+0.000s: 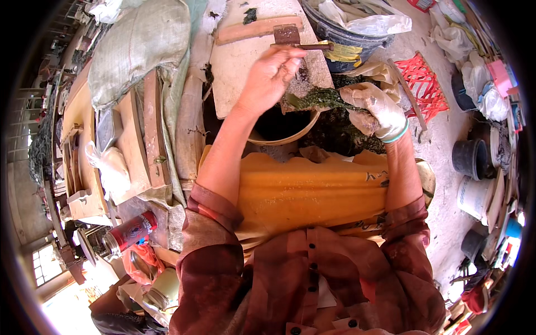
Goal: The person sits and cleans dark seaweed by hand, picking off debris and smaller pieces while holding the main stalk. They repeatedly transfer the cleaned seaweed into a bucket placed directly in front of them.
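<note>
My right hand (370, 109), in a whitish glove with a teal band at the wrist, grips a bundle of dark green, seaweed-like strands (320, 99). The strands stretch left over the near edge of a pale board (234, 75). My bare left hand (278, 69) is above the board with its fingers curled, close to a rusty metal blade (287, 34) with a dark rod-like handle (316, 47). Whether the left fingers touch the handle or hold something small cannot be told. Beneath the board's near edge is a round bucket (310, 132) with a dark inside.
A black tub (360, 42) holding plastic bags stands beyond the board. A red woven basket (421, 86) lies on the floor to the right. Dark green matter is heaped beside the bucket. On the left are a stuffed woven sack (140, 50), wooden boards and a red drink can (134, 230).
</note>
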Demonstrator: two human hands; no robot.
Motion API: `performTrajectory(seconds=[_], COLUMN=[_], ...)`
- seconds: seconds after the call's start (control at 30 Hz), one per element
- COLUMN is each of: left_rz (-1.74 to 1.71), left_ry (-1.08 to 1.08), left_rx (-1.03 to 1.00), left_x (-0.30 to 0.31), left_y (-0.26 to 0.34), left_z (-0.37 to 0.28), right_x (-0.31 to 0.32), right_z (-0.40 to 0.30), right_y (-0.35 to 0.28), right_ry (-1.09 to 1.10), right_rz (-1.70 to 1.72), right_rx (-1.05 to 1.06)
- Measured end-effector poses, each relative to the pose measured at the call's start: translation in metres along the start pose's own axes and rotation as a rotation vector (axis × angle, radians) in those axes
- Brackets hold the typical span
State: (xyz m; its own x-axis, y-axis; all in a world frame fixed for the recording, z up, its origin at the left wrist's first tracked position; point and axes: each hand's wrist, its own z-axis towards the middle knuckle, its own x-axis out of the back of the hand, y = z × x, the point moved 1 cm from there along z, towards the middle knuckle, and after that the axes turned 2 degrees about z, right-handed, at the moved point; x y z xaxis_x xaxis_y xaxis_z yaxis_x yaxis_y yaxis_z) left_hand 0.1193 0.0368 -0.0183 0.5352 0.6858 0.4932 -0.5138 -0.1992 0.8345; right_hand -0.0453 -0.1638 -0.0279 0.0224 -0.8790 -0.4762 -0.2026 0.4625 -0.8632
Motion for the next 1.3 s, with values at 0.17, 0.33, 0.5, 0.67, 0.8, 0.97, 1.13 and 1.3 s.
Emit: performTrajectory(seconds=[0.17, 0.33, 0.5, 0.67, 0.8, 0.97, 1.13, 1.3], left_rz=[-0.391, -0.231, -0.141, -0.405, -0.382, -0.595, -0.282, 0.282], left_ry=[-0.401, -0.054, -0.035, -0.017, -0.366, -0.769, -0.333, -0.128], left_rx=[0.309, 0.052, 0.136, 0.367, 0.665, 0.411, 0.003, -0.503], left_x=[-0.038, -0.026, -0.016, -0.01, -0.016, -0.035, -0.031, -0.027], left_y=[0.038, 0.011, 0.017, 0.017, 0.046, 0.057, 0.053, 0.053], left_z=[-0.017, -0.005, -0.006, -0.004, -0.01, -0.022, -0.022, -0.021], right_x=[-0.014, -0.037, -0.041, -0.022, -0.01, -0.011, -0.017, -0.032], right_z=[0.0, 0.007, 0.015, 0.004, -0.003, 0.001, 0.009, 0.01], right_y=[-0.014, -0.025, -0.025, -0.034, -0.033, -0.023, 0.015, 0.071], right_ry=[0.016, 0.106, 0.134, 0.267, 0.208, 0.301, 0.094, -0.081], right_rz=[-0.144, -0.546, -0.781, -0.488, -0.256, -0.071, -0.375, 0.826], right_rx=[-0.032, -0.232, -0.401, -0.182, 0.258, 0.31, -0.074, -0.303])
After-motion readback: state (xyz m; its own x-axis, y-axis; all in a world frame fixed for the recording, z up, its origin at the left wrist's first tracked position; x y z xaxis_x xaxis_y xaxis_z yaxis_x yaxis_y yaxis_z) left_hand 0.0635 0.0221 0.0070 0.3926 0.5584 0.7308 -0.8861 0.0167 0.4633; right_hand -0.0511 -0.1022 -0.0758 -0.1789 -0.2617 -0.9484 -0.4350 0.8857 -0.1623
